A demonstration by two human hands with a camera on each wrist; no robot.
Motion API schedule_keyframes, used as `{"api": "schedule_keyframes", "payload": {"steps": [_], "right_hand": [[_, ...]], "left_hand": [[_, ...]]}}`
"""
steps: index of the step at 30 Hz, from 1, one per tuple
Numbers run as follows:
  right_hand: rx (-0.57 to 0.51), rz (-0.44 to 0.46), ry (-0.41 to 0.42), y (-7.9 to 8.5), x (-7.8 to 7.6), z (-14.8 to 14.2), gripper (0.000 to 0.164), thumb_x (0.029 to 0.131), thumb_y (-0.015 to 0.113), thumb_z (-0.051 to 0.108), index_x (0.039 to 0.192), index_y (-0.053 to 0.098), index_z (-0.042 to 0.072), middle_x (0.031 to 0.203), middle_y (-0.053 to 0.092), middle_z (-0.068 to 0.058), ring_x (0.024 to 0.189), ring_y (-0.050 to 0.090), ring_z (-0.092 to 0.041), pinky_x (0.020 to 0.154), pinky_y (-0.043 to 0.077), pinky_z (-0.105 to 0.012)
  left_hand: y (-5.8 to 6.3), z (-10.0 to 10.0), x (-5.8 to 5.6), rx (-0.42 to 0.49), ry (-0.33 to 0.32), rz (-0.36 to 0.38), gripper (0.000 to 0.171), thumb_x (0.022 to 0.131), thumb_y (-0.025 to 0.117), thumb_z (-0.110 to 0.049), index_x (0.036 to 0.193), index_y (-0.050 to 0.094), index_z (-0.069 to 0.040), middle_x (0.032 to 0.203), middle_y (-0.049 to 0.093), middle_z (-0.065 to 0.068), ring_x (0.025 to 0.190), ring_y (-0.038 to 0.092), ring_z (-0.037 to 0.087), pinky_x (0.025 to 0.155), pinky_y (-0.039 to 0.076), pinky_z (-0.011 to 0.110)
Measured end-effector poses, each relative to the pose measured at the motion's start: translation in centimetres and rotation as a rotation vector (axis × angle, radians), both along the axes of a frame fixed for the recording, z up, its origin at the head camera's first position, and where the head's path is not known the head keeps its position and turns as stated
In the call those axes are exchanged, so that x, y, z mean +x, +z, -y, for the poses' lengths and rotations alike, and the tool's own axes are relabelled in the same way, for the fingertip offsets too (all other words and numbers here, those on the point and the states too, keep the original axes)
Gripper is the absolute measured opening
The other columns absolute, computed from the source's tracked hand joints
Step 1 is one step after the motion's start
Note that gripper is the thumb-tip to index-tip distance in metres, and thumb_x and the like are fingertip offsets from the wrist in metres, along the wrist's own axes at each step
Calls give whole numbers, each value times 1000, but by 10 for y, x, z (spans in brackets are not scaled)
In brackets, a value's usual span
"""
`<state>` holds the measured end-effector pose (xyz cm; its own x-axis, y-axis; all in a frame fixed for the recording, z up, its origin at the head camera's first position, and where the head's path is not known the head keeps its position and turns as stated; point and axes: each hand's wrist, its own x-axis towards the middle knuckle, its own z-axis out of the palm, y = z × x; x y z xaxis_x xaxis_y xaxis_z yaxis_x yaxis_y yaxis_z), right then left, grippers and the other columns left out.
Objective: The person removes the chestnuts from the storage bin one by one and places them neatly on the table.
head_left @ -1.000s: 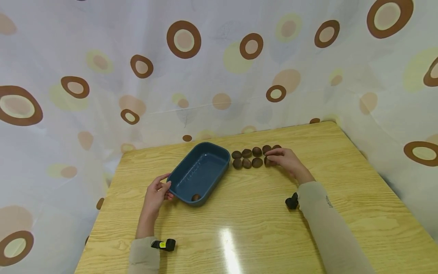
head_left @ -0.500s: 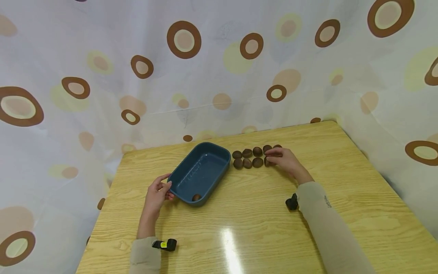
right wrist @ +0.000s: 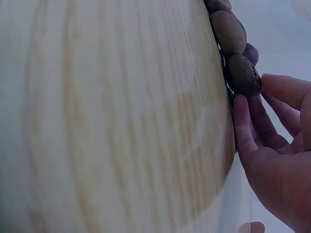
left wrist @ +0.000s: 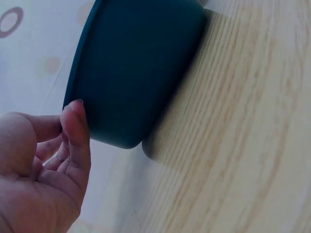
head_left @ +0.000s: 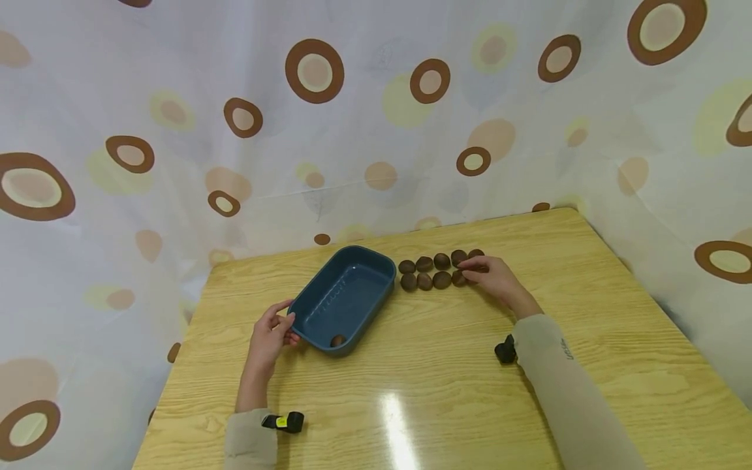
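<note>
At the near left corner of a deep blue rectangular dish (head_left: 346, 300), my left hand (head_left: 271, 333) pinches the rim between thumb and fingers. The left wrist view shows the dish's outer wall (left wrist: 131, 73) above the thumb and curled fingers. One chestnut (head_left: 337, 340) lies inside at the near end. Right of the dish, brown chestnuts (head_left: 442, 280) form two neat rows. My right hand (head_left: 490, 277) is at the right end of the front row. In the right wrist view its fingertips (right wrist: 240, 104) are against the end chestnut (right wrist: 243, 75), which sits beyond them rather than between them.
The wooden table (head_left: 458, 391) has its back edge close behind the chestnuts. A patterned curtain (head_left: 376, 130) hangs behind and on both sides. Black cameras (head_left: 289, 422) are strapped at both sleeves.
My right hand has drawn slightly right from the front row's end chestnut, so more of that chestnut shows. The left hand and the dish have stayed in place.
</note>
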<state>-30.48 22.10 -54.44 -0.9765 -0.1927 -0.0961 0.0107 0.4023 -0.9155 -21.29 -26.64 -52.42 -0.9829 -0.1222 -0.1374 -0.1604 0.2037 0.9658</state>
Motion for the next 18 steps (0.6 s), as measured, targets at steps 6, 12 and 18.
{"api": "schedule_keyframes", "payload": {"steps": [6, 12, 18], "right_hand": [[12, -16, -1, 0, 0, 0, 35, 106, 61, 15, 138, 63, 0, 143, 54, -23, 127, 55, -38, 102, 50, -42], [26, -17, -19, 0, -1, 1, 34, 106, 61, 15, 137, 64, 2, 144, 54, -23, 130, 54, -40, 106, 48, -48], [26, -26, -33, 4, 0, -1, 33, 106, 60, 14, 137, 64, 3, 144, 55, -23, 129, 55, -39, 105, 48, -49]], "left_hand": [[-1, 0, 1, -2, 5, -3, 39, 108, 55, -13, 147, 55, -12, 83, 60, 2, 63, 65, 13, 62, 59, 26], [-2, 0, 1, 5, 6, -13, 39, 108, 56, -12, 147, 56, -12, 82, 60, 3, 62, 65, 13, 61, 59, 27], [-3, 1, 0, 14, 3, -19, 39, 108, 56, -12, 147, 56, -12, 81, 59, 2, 61, 65, 13, 61, 58, 26]]}}
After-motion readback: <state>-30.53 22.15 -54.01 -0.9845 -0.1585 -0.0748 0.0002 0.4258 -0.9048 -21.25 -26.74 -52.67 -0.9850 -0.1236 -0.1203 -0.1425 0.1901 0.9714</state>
